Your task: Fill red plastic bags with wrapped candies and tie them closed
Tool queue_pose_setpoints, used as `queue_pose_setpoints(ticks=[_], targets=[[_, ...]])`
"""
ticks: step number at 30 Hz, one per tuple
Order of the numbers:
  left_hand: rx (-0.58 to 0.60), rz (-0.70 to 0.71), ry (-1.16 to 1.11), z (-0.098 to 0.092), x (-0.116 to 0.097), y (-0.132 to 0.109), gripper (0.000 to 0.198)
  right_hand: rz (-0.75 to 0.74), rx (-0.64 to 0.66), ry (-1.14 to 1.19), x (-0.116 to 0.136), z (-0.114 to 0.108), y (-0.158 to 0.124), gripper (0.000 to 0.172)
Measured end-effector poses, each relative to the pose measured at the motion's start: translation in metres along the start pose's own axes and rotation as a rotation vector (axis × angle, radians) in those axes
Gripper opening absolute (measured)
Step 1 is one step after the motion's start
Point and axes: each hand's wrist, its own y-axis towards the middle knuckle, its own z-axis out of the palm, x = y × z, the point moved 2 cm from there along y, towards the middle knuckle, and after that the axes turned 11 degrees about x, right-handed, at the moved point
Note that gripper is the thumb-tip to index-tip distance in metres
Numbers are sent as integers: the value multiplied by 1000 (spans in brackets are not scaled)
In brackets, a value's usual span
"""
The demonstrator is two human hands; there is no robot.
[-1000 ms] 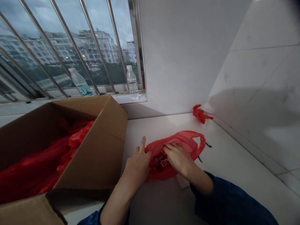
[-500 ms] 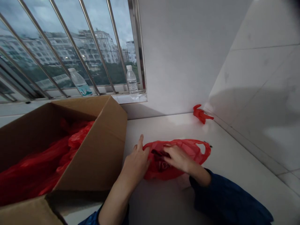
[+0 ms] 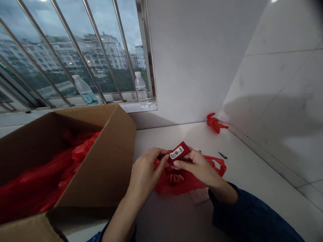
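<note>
A small dark red packet (image 3: 179, 152) with a white label and black characters is held up just above the red plastic bag (image 3: 165, 185). My right hand (image 3: 202, 168) grips its right end, thumb below and fingers behind. At its left end, my left hand (image 3: 147, 168) pinches with thumb and forefinger. The bag lies open on the white surface under both hands. Inside it another dark red item with printed characters (image 3: 177, 178) shows; the rest of the contents is hidden by my hands.
On the left stands an open cardboard box (image 3: 116, 161) with red plastic bags (image 3: 50, 178) inside. Two bottles, one labelled (image 3: 84, 90) and one clear (image 3: 141, 90), stand by the barred window. A crumpled red bag (image 3: 215, 123) and a small black object (image 3: 222, 155) lie right.
The dark red packet has come up out of the bag in my right hand. My left hand has gone from a pointing pose at the bag's edge to pinching the packet.
</note>
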Motion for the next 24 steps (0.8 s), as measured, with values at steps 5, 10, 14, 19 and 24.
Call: queue_pose_setpoints(ticks=[5,10,14,19,24], targets=[[3,25,-64,-2,-2,0,19,-54,-104,-130,13,-9,-6,24],[43,38,-41,-3,-5,-2,18,-113,-249,-333,25,-19,-14,21],[68,31,-98,-2,-8,-2,23,-141,-284,-382,29,-17,-17,22],[105,25,-149,-3,-10,-2,30,-106,-260,-333,28,-16,-17,26],[110,-15,58,-4,1,-2,29,-96,-241,-702,33,-15,-23,19]])
